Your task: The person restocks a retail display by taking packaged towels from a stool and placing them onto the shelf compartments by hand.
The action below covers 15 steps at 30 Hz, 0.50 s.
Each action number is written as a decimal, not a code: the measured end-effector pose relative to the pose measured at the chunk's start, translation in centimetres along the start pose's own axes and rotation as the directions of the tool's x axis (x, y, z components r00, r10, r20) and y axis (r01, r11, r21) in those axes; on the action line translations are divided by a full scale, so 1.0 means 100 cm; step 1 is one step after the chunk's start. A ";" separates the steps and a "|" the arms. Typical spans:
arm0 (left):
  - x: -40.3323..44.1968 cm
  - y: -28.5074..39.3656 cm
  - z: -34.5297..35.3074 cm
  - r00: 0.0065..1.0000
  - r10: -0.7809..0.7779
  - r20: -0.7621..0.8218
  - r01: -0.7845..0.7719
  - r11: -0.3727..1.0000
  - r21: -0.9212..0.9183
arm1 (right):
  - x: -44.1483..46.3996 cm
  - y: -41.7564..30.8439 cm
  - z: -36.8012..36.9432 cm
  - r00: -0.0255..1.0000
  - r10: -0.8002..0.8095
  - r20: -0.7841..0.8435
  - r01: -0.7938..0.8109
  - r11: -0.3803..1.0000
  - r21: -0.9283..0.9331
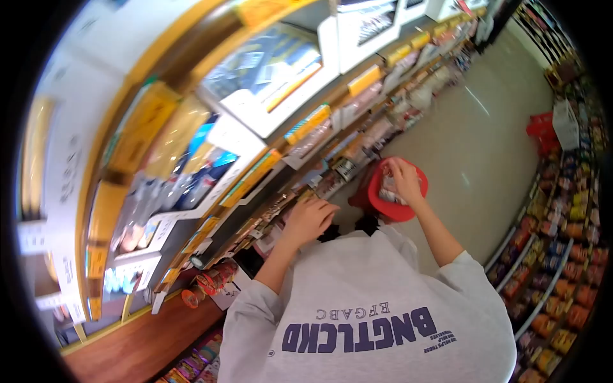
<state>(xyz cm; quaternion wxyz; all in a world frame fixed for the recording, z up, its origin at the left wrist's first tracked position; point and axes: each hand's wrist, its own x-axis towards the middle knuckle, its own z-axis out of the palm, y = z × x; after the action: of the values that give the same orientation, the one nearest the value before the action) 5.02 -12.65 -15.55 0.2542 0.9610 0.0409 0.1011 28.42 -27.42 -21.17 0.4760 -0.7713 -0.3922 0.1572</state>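
My left hand [310, 220] is beside the lower shelf edge, fingers loosely apart and slightly bent, with nothing seen in it. My right hand [406, 182] reaches over the rim of a red basket [397, 212]. Its fingers are curled on a whitish, see-through packet [387, 191] inside the basket; the fingertips are partly hidden. Small packaged goods [348, 167] line the low shelf near both hands.
Tall shelves with yellow labels [364, 81] and wrapped goods [262, 60] run along the left. Pale shiny floor [476, 172] lies beyond the basket. At the right stand racks of colourful packets [565, 293] and a red item [541, 131] with a white sheet.
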 end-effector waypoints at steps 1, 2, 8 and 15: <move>0.004 -0.003 0.013 0.999 0.015 0.028 -0.014 1.000 -0.028 | -0.007 0.027 -0.010 0.986 0.158 -0.044 -0.157 0.987 0.022; 0.007 -0.007 0.027 0.998 -0.001 0.058 0.003 0.999 -0.044 | -0.018 0.052 -0.019 0.946 0.312 -0.086 -0.308 0.950 0.053; 0.031 -0.018 0.111 0.924 -0.091 0.372 0.225 0.916 -0.334 | -0.100 0.179 -0.032 0.732 0.673 -0.105 -0.670 0.739 0.069; 0.027 -0.069 0.277 0.607 -0.343 0.716 0.642 0.743 -0.189 | -0.164 0.275 -0.023 0.438 0.898 0.034 -0.895 0.439 -0.084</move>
<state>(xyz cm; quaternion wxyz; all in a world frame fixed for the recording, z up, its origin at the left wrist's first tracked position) 13.40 -19.59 -42.07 0.4747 0.8022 0.1991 -0.3025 31.86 -47.79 -45.74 0.2854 -0.8679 0.0539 0.4030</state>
